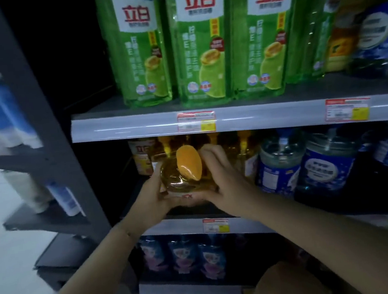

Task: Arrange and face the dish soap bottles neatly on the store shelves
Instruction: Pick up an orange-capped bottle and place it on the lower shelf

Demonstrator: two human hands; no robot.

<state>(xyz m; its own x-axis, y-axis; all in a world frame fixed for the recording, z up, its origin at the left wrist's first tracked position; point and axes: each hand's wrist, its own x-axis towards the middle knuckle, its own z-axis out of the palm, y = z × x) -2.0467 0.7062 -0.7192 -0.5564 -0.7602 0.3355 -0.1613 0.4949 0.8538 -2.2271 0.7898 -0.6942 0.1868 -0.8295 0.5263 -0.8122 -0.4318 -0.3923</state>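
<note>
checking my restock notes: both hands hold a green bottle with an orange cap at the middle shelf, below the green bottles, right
No, the held bottle is yellow, not green, as the head view shows. The left hand and right hand do hold it, orange cap on, at the middle shelf below the green bottles.

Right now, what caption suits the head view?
Left hand and right hand grip a yellow soap bottle at the middle shelf.

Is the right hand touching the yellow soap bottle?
Touching. The head view shows the right hand wrapped over the yellow soap bottle, fingers curled beside its orange cap.
</note>
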